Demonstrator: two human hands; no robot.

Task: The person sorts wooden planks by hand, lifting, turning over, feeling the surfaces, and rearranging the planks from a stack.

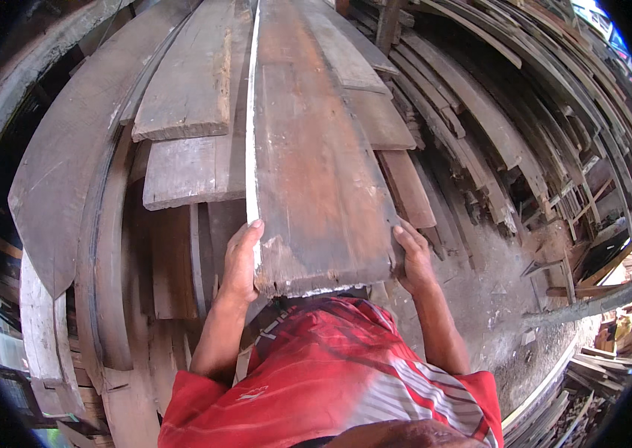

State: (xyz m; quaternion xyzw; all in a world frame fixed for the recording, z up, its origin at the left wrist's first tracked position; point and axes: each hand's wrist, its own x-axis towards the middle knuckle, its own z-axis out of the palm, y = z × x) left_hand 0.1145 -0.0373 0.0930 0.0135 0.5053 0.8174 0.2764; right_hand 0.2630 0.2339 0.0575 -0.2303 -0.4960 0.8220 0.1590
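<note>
Red shirt (293, 366) nearest, my left hand (240, 261) and right hand (415, 260) are gripping a board (316, 172) edgewise, likely steadying it; shifting would be needing both.

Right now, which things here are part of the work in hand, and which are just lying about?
In hand:
wide board, near end gripped
left hand, at its white edge
right hand, at the opposite edge

Lying about:
grey plank, left of the board
long boards, right side
wood strips, lower right
</note>
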